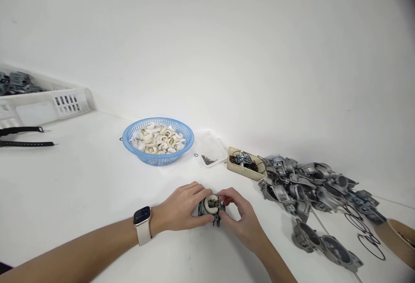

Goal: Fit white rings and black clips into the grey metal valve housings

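Observation:
A grey metal carburetor body (201, 208) rests on the white table in front of me, with a white C-shaped float (208, 205) seated in its top. My left hand (184, 207), a watch on its wrist, is closed around the left side, thumb along the near edge and fingers at the far edge. From the right, my right hand (241, 218) bends its thumb and index finger onto the part beside the float's open end. Whether a small pin sits between those fingertips is too small to tell. Some brass-coloured detail shows inside the float's ring.
Beyond my hands stand a blue basket (158, 159) of white floats, a clear tray (220, 151) with thin metal pins, and a cream box (244, 171) of black rings. Metal carburetor parts (304, 183) pile up at right, near loose black rings (369, 240). A white crate (42, 108) is far left.

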`<state>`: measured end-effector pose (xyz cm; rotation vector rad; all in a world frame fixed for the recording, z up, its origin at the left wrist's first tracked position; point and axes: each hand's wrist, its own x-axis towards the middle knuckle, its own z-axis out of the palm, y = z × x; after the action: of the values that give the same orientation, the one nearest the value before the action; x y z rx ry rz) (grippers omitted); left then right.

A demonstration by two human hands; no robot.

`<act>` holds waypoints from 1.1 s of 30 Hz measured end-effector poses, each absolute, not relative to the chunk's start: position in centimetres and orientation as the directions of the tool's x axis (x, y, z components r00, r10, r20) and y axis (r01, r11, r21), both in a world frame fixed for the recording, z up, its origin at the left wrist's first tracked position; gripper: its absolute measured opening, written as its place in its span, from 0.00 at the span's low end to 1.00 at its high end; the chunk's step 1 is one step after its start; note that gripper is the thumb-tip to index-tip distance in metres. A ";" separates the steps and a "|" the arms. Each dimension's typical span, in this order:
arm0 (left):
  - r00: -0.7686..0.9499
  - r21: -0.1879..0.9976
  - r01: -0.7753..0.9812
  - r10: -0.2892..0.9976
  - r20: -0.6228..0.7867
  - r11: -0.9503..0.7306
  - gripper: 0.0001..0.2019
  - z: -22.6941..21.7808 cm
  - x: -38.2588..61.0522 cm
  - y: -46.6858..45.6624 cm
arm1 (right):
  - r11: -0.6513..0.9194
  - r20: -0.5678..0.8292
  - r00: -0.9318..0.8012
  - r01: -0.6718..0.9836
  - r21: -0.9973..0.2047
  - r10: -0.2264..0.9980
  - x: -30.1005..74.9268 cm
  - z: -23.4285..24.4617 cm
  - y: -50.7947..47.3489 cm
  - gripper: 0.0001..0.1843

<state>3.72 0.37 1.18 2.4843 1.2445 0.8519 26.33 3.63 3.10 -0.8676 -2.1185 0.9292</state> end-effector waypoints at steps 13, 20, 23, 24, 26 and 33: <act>0.468 0.443 0.653 0.787 0.402 -0.614 0.21 1.1 3.7 0.4 | 0.530 0.313 -0.547 0.299 -0.793 0.776 26.1 3.4 3.5 0.17; 0.466 0.443 0.656 0.790 0.398 -0.610 0.22 1.1 3.6 0.5 | 0.546 0.331 -0.535 0.312 -0.778 0.777 26.1 3.2 3.7 0.17; 0.465 0.443 0.654 0.788 0.403 -0.613 0.22 1.1 3.7 0.5 | 0.549 0.334 -0.536 0.311 -0.776 0.775 26.1 3.2 3.7 0.17; 0.465 0.443 0.654 0.788 0.404 -0.613 0.22 1.1 3.7 0.5 | 0.549 0.332 -0.539 0.309 -0.777 0.774 26.1 3.2 3.7 0.17; 0.466 0.441 0.655 0.787 0.404 -0.614 0.22 1.1 3.7 0.5 | 0.548 0.326 -0.549 0.306 -0.779 0.770 26.2 3.2 3.6 0.17; 0.468 0.436 0.658 0.787 0.402 -0.614 0.22 1.0 3.6 0.5 | 0.551 0.334 -0.542 0.306 -0.777 0.771 26.2 3.1 3.8 0.18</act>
<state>3.64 0.47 1.02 2.4956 1.2499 0.8573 26.15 3.76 3.05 -0.8629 -2.1043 0.8778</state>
